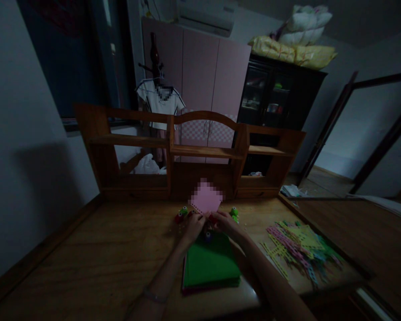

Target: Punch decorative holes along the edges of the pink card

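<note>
A pink sheet (207,200) with a row of punched holes along its lower left edge stands tilted up between my hands. My left hand (193,226) is closed on its lower edge. Fingers of my right hand (226,223) wrap round a small red craft punch (214,218) at the sheet's lower corner; part of it is hidden. Just below them sits a small purple punch (207,236) with an eye, at the top of a stack of green sheets (212,263). Red punches (179,217) and a green punch (184,211) lie left of the sheet, another green punch (234,213) right.
A heap of punched yellow, pink and green paper strips (297,243) covers the right side of the wooden table (120,258). Tiny paper bits lie around the punches. A wooden shelf unit (203,151) rises at the table's back edge.
</note>
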